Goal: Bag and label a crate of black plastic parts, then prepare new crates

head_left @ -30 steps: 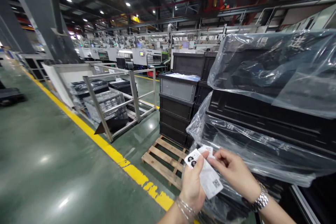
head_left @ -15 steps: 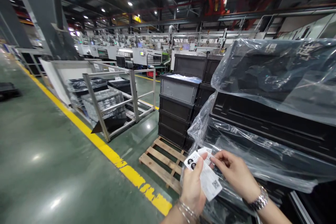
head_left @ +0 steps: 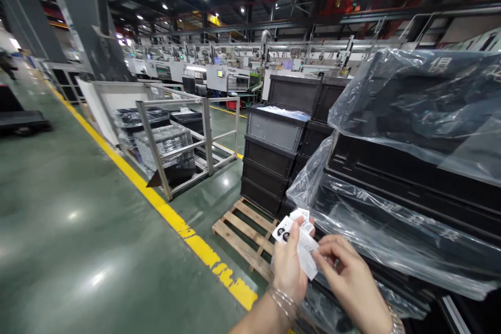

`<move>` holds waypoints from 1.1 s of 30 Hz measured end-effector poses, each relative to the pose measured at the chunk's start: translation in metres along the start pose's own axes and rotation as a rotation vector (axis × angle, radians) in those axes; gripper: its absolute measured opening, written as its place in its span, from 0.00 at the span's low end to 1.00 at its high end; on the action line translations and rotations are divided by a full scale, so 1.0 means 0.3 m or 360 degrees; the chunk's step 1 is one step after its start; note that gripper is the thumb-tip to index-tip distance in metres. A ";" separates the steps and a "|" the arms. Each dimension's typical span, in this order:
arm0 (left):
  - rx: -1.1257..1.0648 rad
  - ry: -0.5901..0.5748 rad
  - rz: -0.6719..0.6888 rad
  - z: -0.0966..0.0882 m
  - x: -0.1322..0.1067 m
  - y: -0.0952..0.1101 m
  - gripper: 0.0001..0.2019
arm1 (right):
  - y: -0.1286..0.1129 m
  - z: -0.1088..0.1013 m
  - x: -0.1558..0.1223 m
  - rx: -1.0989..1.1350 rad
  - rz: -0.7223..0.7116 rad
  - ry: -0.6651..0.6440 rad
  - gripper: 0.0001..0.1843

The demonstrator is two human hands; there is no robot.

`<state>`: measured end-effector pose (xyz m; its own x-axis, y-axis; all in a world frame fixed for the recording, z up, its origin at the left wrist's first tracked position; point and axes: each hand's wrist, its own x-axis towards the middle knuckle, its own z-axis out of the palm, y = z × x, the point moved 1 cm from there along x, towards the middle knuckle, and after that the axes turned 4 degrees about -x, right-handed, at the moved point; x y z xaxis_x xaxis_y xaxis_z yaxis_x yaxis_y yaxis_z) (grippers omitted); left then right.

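My left hand (head_left: 288,270) is closed on several white paper labels (head_left: 307,254), with the thumb pressed across them. Two black round marks show on the labels left of the thumb, and large printed characters show on a slip above it. My right hand (head_left: 349,277) has its thumb and forefinger pinched at the right edge of the lower label. Beyond and to the right of both hands stand black plastic crates (head_left: 395,162) under clear plastic film (head_left: 376,209) with white printed characters.
A wooden pallet (head_left: 245,229) lies ahead, beside stacked black crates (head_left: 268,159) with a grey crate (head_left: 276,130) on top. A metal-framed cart (head_left: 207,141) holds wrapped goods. A yellow floor line (head_left: 156,198) runs along the left. Moulding machines (head_left: 223,75) stand behind.
My right hand has moved down from the upper slip to the right edge of the lower label. The label's square code no longer shows. The view has turned slightly left.
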<state>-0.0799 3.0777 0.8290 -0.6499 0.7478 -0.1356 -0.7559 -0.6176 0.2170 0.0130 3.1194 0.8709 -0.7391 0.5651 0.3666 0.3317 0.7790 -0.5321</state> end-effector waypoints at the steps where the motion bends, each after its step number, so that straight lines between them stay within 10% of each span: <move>1: 0.0015 -0.0008 0.0025 -0.002 -0.002 -0.001 0.17 | 0.001 0.008 -0.005 -0.0075 0.0028 0.0012 0.14; 11: 0.0192 -0.0018 0.0213 -0.013 -0.014 -0.008 0.20 | -0.019 0.048 -0.058 -0.0527 0.0119 0.0204 0.17; 23: 0.0166 -0.0096 0.0133 0.002 -0.041 -0.017 0.18 | -0.011 -0.017 0.002 0.0167 0.0293 -0.0250 0.15; 33: 0.0060 -0.0097 -0.0084 0.109 0.009 -0.041 0.17 | 0.119 -0.230 0.033 0.0532 0.0478 -0.0429 0.21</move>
<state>-0.0697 3.0952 0.8576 -0.6026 0.7930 -0.0891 -0.7846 -0.5684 0.2476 0.0579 3.1714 0.9082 -0.7792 0.6263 -0.0256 0.3798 0.4392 -0.8142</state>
